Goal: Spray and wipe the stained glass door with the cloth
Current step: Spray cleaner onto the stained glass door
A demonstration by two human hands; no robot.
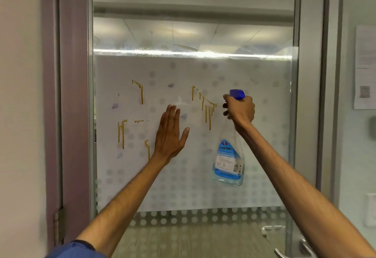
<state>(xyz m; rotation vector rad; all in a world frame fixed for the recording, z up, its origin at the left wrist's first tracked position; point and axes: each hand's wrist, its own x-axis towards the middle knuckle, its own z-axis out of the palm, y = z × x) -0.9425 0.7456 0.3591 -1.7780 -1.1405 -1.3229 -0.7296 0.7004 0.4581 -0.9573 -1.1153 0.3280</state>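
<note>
The right hand point(240, 108) is wrapped around the neck of the spray bottle point(228, 156), fingers on the trigger; the bottle hangs down below the fist, its long axis nearly upright, the blue nozzle point(237, 94) turned to the left. Just beside the nozzle, to its left, the yellow drips point(207, 111) run down the glass door point(183, 176) — this hand is the nearer one to them. The left hand point(171, 135) holds nothing, fingers spread, palm toward the glass; whether it touches, I cannot tell. More drips point(121, 131) lie further left. No cloth is visible.
</note>
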